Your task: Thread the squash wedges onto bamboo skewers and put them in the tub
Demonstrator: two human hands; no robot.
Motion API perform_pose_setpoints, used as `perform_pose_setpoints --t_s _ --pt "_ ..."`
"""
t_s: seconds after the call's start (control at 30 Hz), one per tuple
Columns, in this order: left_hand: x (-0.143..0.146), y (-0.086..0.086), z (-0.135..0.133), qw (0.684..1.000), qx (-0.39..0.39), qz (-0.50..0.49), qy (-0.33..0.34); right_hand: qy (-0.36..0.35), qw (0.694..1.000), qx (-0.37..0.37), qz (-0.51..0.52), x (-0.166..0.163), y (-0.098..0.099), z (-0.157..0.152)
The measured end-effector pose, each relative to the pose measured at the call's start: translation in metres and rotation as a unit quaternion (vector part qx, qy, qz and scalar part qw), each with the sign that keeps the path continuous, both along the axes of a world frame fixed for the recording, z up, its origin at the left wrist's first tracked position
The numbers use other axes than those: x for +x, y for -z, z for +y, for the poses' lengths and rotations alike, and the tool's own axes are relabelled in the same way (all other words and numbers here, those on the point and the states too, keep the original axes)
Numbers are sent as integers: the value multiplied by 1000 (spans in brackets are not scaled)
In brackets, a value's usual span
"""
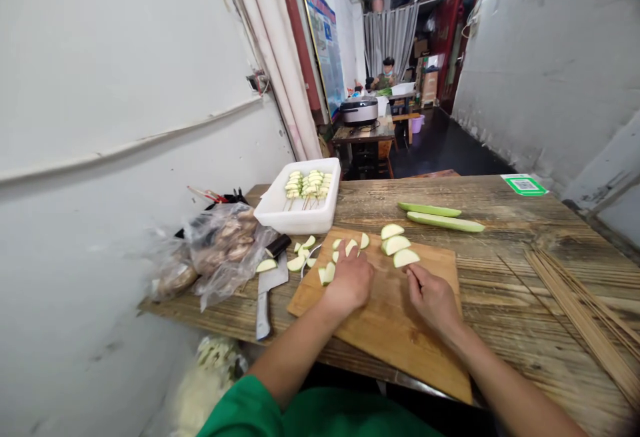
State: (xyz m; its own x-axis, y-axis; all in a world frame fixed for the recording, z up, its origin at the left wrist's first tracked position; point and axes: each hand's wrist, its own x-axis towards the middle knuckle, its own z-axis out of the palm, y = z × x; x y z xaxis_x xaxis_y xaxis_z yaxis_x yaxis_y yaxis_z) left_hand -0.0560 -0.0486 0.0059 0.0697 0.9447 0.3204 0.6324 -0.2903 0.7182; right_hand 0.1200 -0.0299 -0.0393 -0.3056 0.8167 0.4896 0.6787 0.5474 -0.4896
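Observation:
On the wooden cutting board point(400, 337) my left hand point(351, 280) reaches among pale green zucchini slices point(327, 273), fingers stretched out and touching a slice point(351, 246). Its thumb is hard to see. My right hand point(433, 295) is closed in a pinch at the right of the board, on what looks like a thin bamboo skewer, mostly hidden. Three half-round zucchini slices point(397, 245) sit in a row just beyond those fingertips, apparently threaded on it. Two long zucchini pieces point(445, 221) lie behind the board.
A cleaver point(265, 300) lies left of the board, beside a dark cylindrical piece point(278, 245) and loose slices. Behind stands a white tub point(295, 223) with skewered slices; plastic bags point(220, 243) crowd the wall. Bamboo skewers point(575, 317) lie right. A person point(386, 77) sits far back.

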Motion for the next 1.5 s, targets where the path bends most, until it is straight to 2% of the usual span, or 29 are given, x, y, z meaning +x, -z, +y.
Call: perform_pose_setpoints --t_s 0.13,0.27,0.43,0.5,0.57,0.63,0.7,0.77,0.83,0.9,1.1,1.17,1.3,1.5 --pt "4 0 6 996 -17 -83 -16 3 1000 -1 3 -1 -1 0" --pt "4 8 22 982 -74 -175 -17 17 1000 12 8 -1 -2 1" --pt "-7 12 47 977 -72 -201 -28 30 998 27 56 0 -4 1" --pt "-11 9 55 963 -89 -254 -30 28 996 37 73 1 -3 1" --pt "-16 4 61 921 -145 -360 -32 10 996 46 77 1 -2 0" --pt "-20 -2 65 859 -200 -470 -21 -21 996 57 65 0 0 -2" --pt "-24 -5 68 805 -215 -553 -1 -51 996 64 43 -1 2 -3" --pt "-28 -6 68 772 -206 -600 23 -68 996 60 25 -2 4 -5" --pt "-31 -5 67 757 -198 -622 40 -76 996 41 15 -4 5 -6" --pt "-33 -4 65 754 -191 -627 43 -81 996 25 10 -5 4 -6" --pt "-36 -1 65 769 -143 -621 -46 -116 993 -1 -12 -8 4 -10" --pt "-37 1 67 753 -160 -636 -51 -128 992 -3 -16 -9 5 -11" --pt "-39 4 68 711 -190 -677 -15 -136 990 -1 -23 -10 7 -12" --pt "-41 6 69 695 -200 -690 -6 -127 992 -2 -28 -11 4 -12"
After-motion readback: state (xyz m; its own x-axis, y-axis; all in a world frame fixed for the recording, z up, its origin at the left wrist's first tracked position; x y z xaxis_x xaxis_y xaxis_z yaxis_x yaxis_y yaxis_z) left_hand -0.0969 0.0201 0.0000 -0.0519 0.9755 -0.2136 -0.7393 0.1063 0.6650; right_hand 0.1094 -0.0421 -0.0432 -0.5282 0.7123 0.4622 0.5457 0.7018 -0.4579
